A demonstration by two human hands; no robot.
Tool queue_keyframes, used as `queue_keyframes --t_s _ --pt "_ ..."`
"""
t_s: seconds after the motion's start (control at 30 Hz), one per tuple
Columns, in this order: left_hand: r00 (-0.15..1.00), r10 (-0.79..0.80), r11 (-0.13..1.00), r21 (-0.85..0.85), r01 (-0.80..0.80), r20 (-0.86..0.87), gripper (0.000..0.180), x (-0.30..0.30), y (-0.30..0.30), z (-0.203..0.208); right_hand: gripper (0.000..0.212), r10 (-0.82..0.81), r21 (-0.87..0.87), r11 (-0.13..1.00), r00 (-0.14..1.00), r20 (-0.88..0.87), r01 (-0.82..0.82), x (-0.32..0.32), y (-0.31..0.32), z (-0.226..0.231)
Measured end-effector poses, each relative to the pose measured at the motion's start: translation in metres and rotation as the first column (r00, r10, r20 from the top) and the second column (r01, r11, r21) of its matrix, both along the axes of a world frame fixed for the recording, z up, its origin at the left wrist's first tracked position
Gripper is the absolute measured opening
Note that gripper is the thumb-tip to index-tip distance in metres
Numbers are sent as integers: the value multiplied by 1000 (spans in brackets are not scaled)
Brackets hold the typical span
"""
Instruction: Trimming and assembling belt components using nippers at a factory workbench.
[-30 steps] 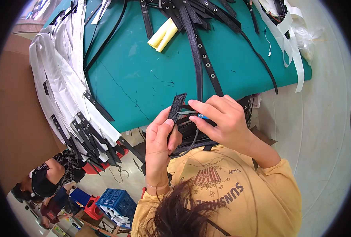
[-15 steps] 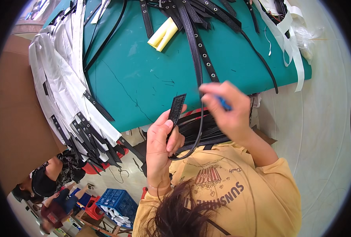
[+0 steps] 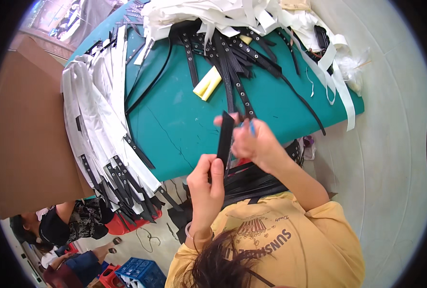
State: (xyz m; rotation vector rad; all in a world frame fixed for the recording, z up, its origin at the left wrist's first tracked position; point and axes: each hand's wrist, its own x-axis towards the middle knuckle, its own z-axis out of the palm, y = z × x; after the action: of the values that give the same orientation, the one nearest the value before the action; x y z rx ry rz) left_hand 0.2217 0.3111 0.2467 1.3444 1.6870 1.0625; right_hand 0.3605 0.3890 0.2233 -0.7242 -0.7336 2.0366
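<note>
One flat black strap [image 3: 227,134], narrow, with straight parallel long edges. Visible face plain and smooth, dull black; no eyelets seen on this stretch. Upper end cut on a slant to a point. Position: in front of the person, near the table's close edge, standing nearly upright with a slight lean to the right. Lower part hidden in the hand.

Left hand [image 3: 207,185]: clamped on the strap, thumb laid along its face, other fingers bent behind. A pale band [image 3: 189,230] circles the wrist.

Right hand [image 3: 256,146]: just right of the strap, motion-blurred. Fingers curled together around a small blue-handled tool [image 3: 252,127]; working end too blurred to read. Cannot tell whether tool and strap touch.

Beyond the hands: green tabletop [image 3: 276,103]. On it, a black eyeleted strap [image 3: 243,97] runs from a heap of similar straps toward the right hand. Yellow folded piece [image 3: 205,89] lies left of that strap. White strips [image 3: 213,14] are piled along the far side.

Left edge of table: long white bundle [image 3: 96,96] hanging over, black eyeleted tabs [image 3: 127,185] at its lower end. Farther left, brown cardboard [image 3: 31,129]; below, a blue crate [image 3: 141,273] on the floor.
</note>
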Motion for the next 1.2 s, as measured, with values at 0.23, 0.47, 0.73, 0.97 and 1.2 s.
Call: queue_keyframes --t_s 0.23,0.47,0.73,0.97,1.2 --pt "960 -22 993 -107 54 279 23 1 -9 2 41 15 -75 997 999 30 -12 -6 -23 15" --pt "872 63 996 -79 -28 485 25 1 -12 2 29 -673 861 509 612 416 -25 5 -43 17" --pt "914 65 997 -56 -46 402 25 8 -17 2 27 -713 855 480 481 510 -196 9 -55 10" --pt "951 83 996 -50 -72 297 25 9 -18 3 26 -639 820 551 555 533 -154 12 -51 9" --pt "958 85 996 -52 -74 274 24 8 -19 2 24 -638 819 514 525 563 -254 16 -49 6"
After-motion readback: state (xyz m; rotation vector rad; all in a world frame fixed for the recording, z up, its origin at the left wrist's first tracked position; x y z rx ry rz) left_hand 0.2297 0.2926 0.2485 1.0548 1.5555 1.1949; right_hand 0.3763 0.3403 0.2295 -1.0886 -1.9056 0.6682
